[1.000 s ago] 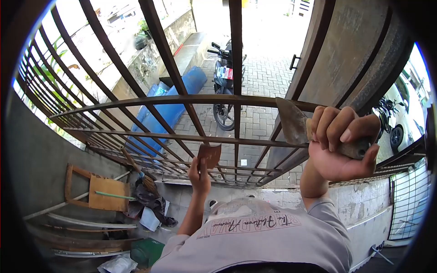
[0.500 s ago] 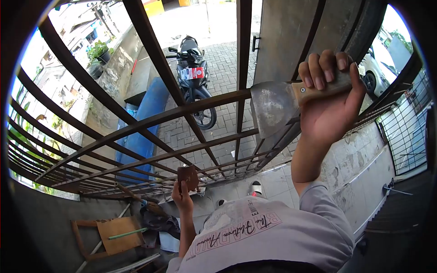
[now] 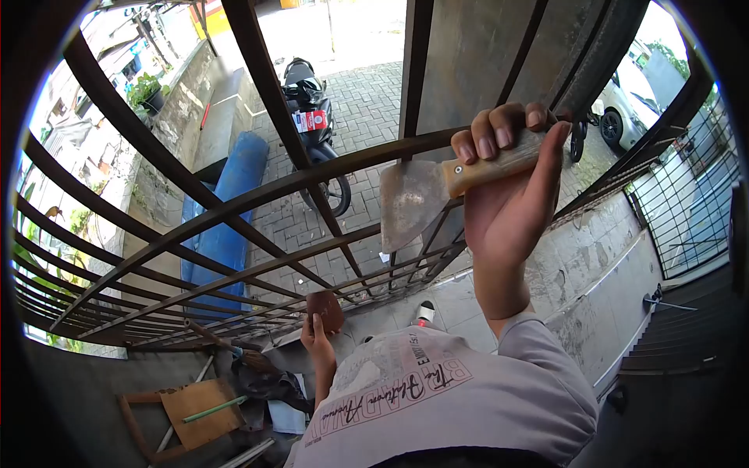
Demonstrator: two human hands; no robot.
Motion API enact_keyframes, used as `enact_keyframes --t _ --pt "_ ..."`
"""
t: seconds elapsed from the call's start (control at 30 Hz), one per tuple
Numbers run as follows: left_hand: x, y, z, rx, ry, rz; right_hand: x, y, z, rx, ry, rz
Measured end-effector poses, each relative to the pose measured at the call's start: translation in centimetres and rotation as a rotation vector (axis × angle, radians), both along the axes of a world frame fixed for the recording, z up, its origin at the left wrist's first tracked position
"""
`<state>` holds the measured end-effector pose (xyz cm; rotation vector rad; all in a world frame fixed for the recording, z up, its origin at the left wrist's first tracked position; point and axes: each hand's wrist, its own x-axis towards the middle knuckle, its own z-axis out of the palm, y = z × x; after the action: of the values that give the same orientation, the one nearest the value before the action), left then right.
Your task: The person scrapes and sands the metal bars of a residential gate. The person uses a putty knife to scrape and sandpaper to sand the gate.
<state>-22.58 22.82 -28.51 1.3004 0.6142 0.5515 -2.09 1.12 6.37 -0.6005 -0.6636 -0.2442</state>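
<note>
Scraper (image 3: 411, 204), wooden-handled: clenched in right hand (image 3: 511, 183), blade at the gate crossbar (image 3: 257, 195); left hand (image 3: 317, 337), well apart below, pinches brown sheet (image 3: 324, 310) (sandpaper, probably); scraping seemingly in hand, blade wants laying flat on the bar.

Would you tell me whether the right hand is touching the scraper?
Touching. The head view shows the right hand closed around the scraper by its wooden handle.

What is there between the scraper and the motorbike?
Head view: gate bars cross between the scraper in the right hand and the motorbike beyond. The left hand holds a brown sheet.
</note>
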Motion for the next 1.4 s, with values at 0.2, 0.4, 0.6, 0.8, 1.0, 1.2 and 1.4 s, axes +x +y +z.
enact_keyframes --t 0.2,0.4,0.6,0.8,1.0,1.2,1.4 --pt "1.1 0.6 1.9 -0.041 -0.065 0.059 0.8 -2.2 0.7 0.077 -0.144 -0.160" --pt "1.4 0.8 1.4 -0.062 -0.049 0.056 1.3 -1.4 0.3 0.110 -0.077 -0.096" --pt "1.6 0.6 0.5 -0.044 -0.027 0.043 1.9 -2.2 0.8 0.081 -0.112 -0.192" --pt "-0.2 1.9 0.0 -0.058 -0.003 0.087 2.8 -3.4 1.1 0.077 -0.029 -0.082" --pt "-0.7 2.2 0.7 -0.084 0.018 0.153 3.0 -3.5 1.7 0.087 -0.044 0.112" --pt "-1.4 2.0 -1.2 -0.099 0.021 0.136 3.3 -2.6 1.6 0.061 -0.014 0.120" --pt "-1.6 1.1 -1.1 -0.103 0.032 0.134 2.8 -1.2 1.5 0.048 0.003 0.103"
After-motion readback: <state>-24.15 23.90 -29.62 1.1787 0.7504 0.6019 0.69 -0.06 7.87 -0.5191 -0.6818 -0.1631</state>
